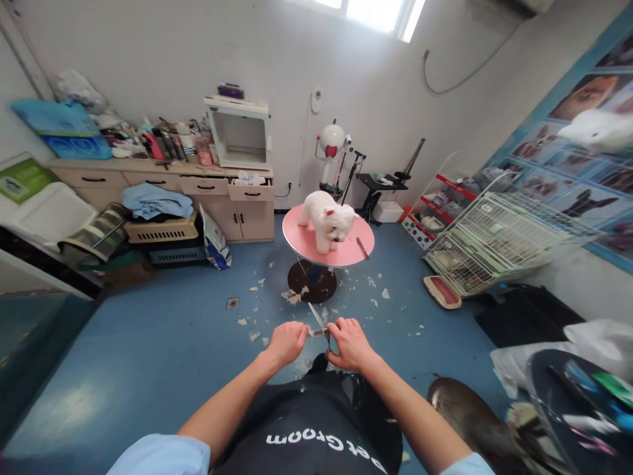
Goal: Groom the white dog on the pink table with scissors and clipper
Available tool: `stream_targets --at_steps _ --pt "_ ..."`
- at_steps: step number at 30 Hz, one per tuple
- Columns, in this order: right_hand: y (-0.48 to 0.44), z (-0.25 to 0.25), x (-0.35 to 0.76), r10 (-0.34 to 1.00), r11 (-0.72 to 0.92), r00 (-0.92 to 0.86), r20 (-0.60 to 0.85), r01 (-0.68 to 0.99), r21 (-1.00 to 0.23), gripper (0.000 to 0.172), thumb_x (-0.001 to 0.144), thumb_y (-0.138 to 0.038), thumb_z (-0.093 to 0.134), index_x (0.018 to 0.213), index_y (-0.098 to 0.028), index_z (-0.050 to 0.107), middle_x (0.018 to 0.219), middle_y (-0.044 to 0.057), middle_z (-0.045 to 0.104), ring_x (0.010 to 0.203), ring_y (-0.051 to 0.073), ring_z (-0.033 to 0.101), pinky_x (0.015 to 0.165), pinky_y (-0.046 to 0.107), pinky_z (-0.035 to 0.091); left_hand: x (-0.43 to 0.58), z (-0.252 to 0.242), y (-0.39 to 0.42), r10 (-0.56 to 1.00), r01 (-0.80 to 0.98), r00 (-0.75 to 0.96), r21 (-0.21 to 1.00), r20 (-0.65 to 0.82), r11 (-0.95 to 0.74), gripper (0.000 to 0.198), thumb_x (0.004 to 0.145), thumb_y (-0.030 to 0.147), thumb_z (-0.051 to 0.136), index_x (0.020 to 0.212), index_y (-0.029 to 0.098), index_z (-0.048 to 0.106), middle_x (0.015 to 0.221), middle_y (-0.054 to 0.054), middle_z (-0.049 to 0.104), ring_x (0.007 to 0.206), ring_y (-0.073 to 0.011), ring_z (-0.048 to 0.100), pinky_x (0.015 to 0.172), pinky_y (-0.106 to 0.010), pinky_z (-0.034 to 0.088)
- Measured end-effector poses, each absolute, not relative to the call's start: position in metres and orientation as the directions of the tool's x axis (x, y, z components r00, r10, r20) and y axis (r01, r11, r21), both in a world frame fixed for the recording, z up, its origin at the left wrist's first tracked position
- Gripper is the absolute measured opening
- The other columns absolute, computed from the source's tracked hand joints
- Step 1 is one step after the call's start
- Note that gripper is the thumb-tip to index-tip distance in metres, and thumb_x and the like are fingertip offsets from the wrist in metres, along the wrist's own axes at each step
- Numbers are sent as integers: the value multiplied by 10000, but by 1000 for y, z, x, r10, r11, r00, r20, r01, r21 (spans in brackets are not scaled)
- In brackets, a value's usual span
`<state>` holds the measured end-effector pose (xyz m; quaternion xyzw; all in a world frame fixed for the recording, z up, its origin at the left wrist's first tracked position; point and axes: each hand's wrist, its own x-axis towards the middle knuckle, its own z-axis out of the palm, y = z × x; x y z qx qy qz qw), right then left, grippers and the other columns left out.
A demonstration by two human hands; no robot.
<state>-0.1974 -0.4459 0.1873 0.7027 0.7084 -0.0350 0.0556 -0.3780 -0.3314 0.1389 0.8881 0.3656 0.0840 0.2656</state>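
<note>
A pair of open scissors point(318, 318) is held in front of my apron, one blade pointing up and forward, the other across to the left. The handle end is gripped in my right hand point(350, 343), with its fingers curled. My left hand point(289, 341) is closed in a pinch at the tip of the sideways blade. Beyond my hands, a small white dog point(325, 221) stands on a round pink grooming table point(349, 256), its head lowered. Near the table's right edge lies a dark, slim grooming tool point(362, 248), probably a comb.
Tufts of white fur point(254, 336) lie scattered over the blue floor. A cabinet point(254, 218) with partly pulled-out drawers stands back left. Wire cages point(494, 237) and a litter tray point(442, 292) are on the right. A brown stool point(462, 409) and a dark cart point(554, 376) are close at right.
</note>
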Motion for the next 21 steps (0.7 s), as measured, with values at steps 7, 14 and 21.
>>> stream_targets --at_steps 7,14,21 --pt "-458 186 -200 991 -41 48 -126 997 59 418 722 -475 644 1031 -201 579 994 88 553 946 264 491 915 360 295 -400 123 -298 812 699 577 572 -93 -430 463 922 315 468 1313 95 581 1388 -199 556 1297 -301 508 1036 -374 383" --pt "-461 179 -207 989 -82 89 -114 994 66 416 705 -469 650 1012 -198 581 997 103 569 949 282 507 896 368 299 -402 124 -307 611 439 780 816 -138 -376 449 835 532 538 962 163 759 997 -84 743 941 -248 654 842 -306 458" --pt "-463 181 -217 991 -76 84 -107 995 72 396 713 -448 642 1010 -194 583 989 111 577 942 282 512 893 377 298 -390 117 -321 548 408 799 892 -246 -195 353 730 415 548 645 121 723 494 20 502 521 -116 402 535 -255 270"
